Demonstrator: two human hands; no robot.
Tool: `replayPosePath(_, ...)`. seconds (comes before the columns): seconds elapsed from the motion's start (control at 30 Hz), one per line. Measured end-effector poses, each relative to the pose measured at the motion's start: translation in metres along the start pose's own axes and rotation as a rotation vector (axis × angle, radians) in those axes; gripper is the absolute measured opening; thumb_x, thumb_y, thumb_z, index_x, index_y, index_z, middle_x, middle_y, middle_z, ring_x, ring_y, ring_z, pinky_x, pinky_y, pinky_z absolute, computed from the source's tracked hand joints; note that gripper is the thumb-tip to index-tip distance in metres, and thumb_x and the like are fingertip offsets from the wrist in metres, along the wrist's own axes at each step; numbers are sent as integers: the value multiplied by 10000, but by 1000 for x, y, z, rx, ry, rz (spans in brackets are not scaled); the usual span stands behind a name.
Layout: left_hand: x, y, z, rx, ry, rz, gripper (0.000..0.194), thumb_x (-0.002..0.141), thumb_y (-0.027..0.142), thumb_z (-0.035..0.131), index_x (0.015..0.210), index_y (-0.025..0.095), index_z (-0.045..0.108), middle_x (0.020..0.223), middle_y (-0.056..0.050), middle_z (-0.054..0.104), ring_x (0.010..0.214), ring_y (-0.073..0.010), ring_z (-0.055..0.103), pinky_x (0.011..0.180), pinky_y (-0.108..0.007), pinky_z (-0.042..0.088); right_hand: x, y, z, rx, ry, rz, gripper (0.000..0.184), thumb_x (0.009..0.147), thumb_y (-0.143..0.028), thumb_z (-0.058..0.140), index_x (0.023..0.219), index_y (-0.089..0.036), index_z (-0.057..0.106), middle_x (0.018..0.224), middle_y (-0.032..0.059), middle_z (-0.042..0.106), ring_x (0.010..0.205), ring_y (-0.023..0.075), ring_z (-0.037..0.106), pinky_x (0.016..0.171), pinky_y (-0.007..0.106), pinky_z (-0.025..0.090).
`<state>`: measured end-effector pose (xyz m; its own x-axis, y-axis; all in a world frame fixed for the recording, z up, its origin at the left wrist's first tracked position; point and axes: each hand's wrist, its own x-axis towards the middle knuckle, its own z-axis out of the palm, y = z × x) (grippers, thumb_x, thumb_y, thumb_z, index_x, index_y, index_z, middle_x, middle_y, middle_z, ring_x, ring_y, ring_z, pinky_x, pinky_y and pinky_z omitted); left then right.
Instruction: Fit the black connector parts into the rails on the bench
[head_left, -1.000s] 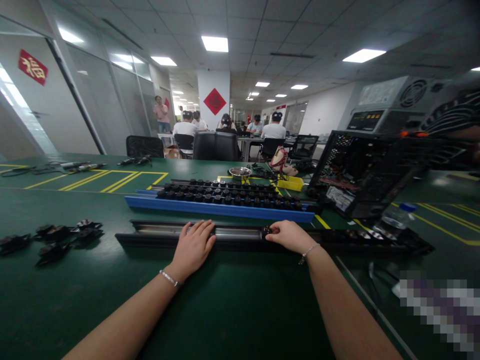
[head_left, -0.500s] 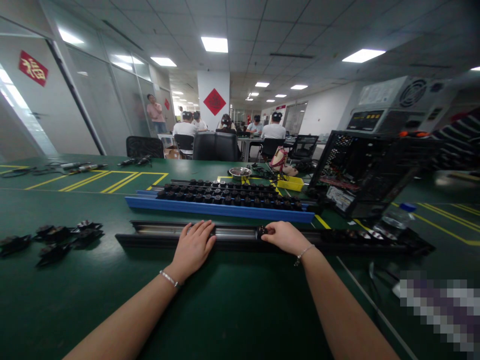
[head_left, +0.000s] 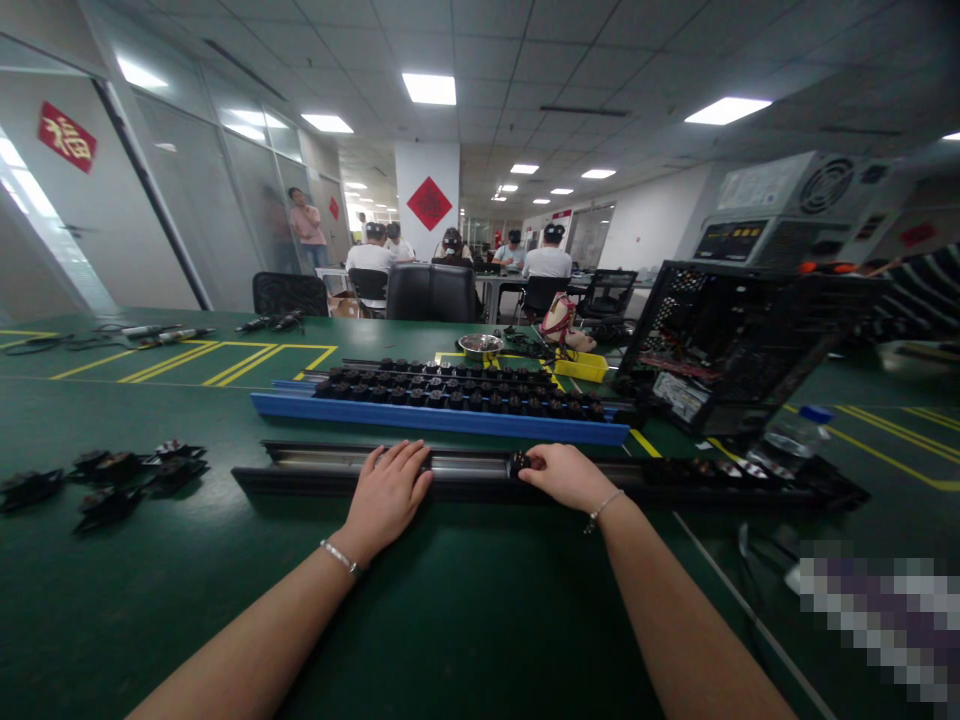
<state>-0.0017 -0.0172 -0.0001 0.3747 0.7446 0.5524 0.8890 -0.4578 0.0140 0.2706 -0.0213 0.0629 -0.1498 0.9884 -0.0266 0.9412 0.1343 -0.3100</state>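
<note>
A long black channel-shaped rail [head_left: 300, 485] with a shiny metal strip [head_left: 465, 467] inside lies across the table before me. My left hand [head_left: 390, 495] curls over the rail left of its middle, fingertips at the far edge; whatever is under the palm is hidden. With a pinch, my right hand [head_left: 566, 475] grips a small black round part [head_left: 517, 464] seated in the channel. Several dark parts [head_left: 712, 470] line the rail's right end. On the left of the table sits a group of loose black parts [head_left: 112, 467].
Behind the rail lies a blue rail [head_left: 442, 415] with rows of black parts [head_left: 450, 390]. Farther back are a metal bowl [head_left: 480, 345] and a yellow tray [head_left: 581, 367]. An open computer case [head_left: 697, 340] and a bottle [head_left: 795, 435] stand at right. People sit in the background.
My right hand and the black round part have shifted slightly left along the rail. My left hand stays in place.
</note>
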Motion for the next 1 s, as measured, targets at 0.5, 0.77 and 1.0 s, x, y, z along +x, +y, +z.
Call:
replayPosePath(0.5, 0, 0, -1, -3, 2, -2, 403, 895, 393, 327, 1220, 257, 524, 1267, -39, 558, 1187, -224, 478, 1011, -450, 317, -1, -6, 2, -8, -6, 6, 192, 785, -351, 528, 833, -200, 637, 849, 39, 670, 793, 169, 602, 634, 236, 376)
replayPosePath(0.77, 0, 1, -2, 1, -15, -2, 403, 899, 395, 322, 1222, 246, 514, 1280, -34, 546, 1200, -222, 464, 1013, -443, 305, 0, -10, 8, 26, -8, -55, 248, 814, -289, 473, 979, -192, 631, 986, 58, 665, 898, 184, 596, 743, 253, 403)
replayPosePath(1.0, 0, 1, -1, 2, -14, -2, 402, 900, 395, 326, 1226, 245, 507, 1283, -31, 544, 1204, -219, 459, 1018, -439, 299, 2, -15, 15, 29, 23, -118, 331, 842, -234, 386, 1066, -162, 617, 1160, 93, 606, 1065, 204, 540, 892, 283, 376)
